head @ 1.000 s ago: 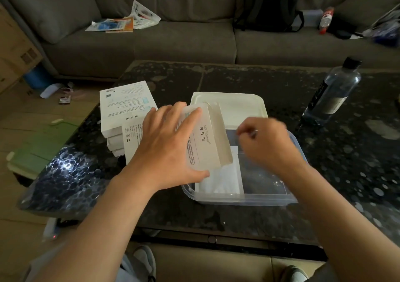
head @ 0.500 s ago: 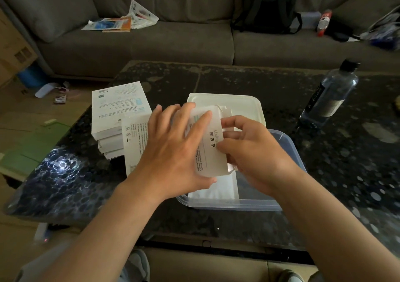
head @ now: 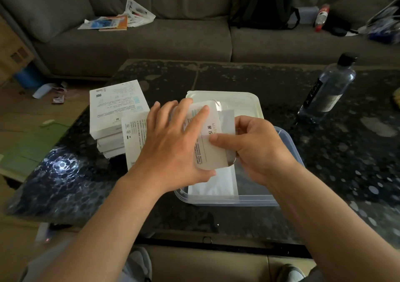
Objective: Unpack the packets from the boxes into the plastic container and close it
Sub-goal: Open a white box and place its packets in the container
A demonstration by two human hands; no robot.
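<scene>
L hand (head: 171, 149) grips box (head: 205, 152) above plastic container (head: 290, 149) on table (head: 238, 76), fingers spread across top, thumb under. R hand (head: 257, 149) pinches silvery packet (head: 227, 121) sticking out of box's open end. White packet (head: 216, 184) lies in container; lid (head: 238, 98) just behind, box stack (head: 114, 108) to the left.

Left hand (head: 171, 145) splayed; right hand (head: 255, 149) curled, thumb extended leftward.

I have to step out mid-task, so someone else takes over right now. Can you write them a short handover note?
Left hand grips a white box over the plastic container.
Right hand pinches its open end, where a silvery packet sticks out.
One white packet lies in the container; lid lies off, behind it.
To do: empty this box and the stacked boxes, then close the lid.
</scene>
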